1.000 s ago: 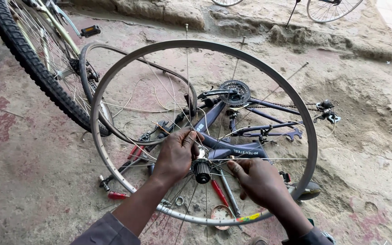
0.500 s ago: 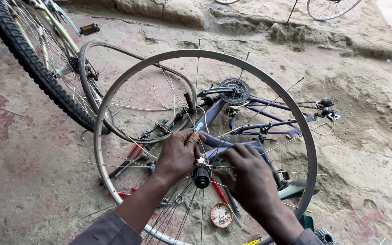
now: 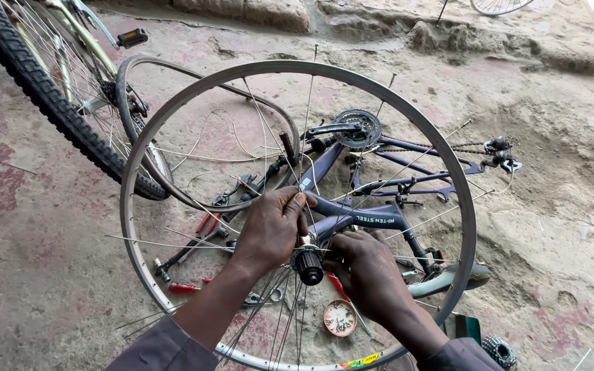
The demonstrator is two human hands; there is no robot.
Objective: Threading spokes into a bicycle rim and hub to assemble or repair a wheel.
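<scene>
Rim (image 3: 173, 124) now lower, hub (image 3: 309, 264) between left hand (image 3: 273, 230) and right hand (image 3: 366, 271), both clamped on spokes (image 3: 280, 316).

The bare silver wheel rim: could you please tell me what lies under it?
A dark blue bicycle frame, red-handled tools and a small round tin; both hands hide the ground beneath the hub.

tyred bicycle wheel (image 3: 42, 96) top left | dark frame (image 3: 379, 206) on ground | round tin (image 3: 340, 317), perhaps parts
</scene>
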